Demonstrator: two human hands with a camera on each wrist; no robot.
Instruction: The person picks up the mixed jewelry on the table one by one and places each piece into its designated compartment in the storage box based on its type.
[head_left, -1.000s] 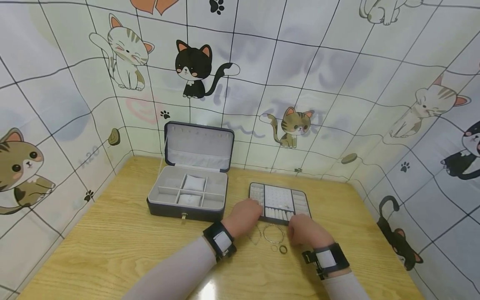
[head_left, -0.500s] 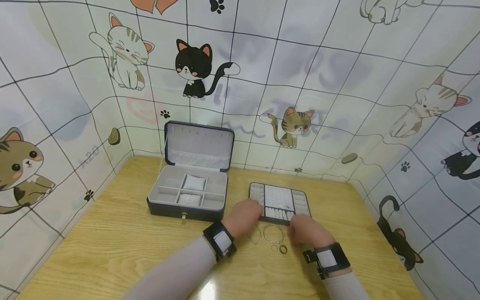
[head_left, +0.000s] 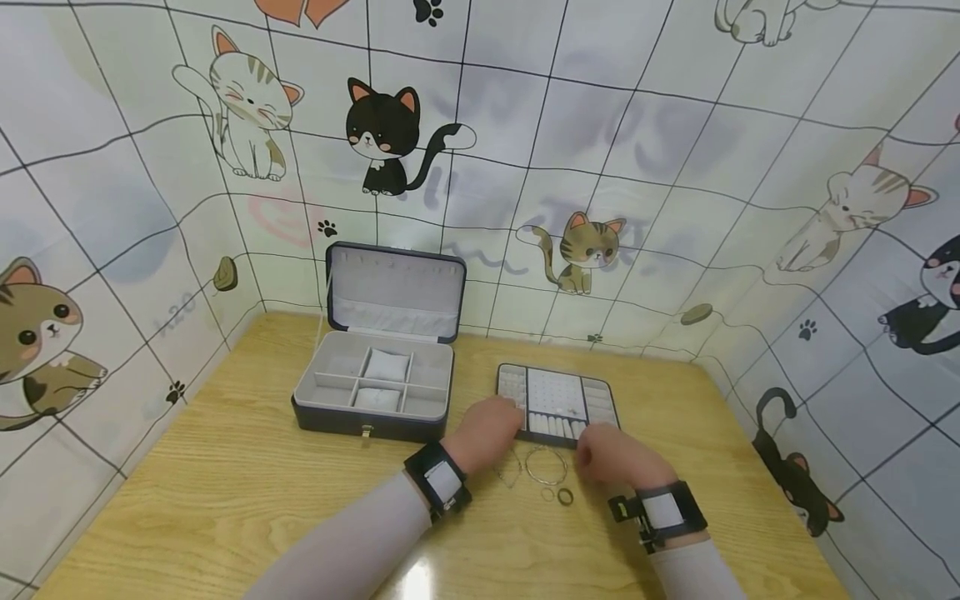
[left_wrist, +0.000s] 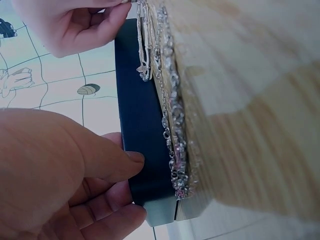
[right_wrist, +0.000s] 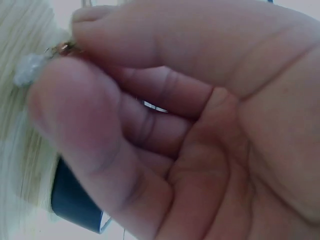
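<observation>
We are pinching a small earring [right_wrist: 60, 48] between thumb and forefinger of our right hand [head_left: 611, 458], just in front of the tray [head_left: 558, 403], while our left hand [head_left: 487, 429] is steadying the tray's near left edge with thumb and fingers [left_wrist: 112, 162] curled round it. We judge the placing step is under way; next calls for lifting the earring over the rim into a slot. The right wrist view is showing the pinch; the head view is showing only knuckles, plus the bangle [head_left: 546, 466], rings [head_left: 565, 497] and open box [head_left: 375, 385] on the tabletop [head_left: 225, 500].
</observation>
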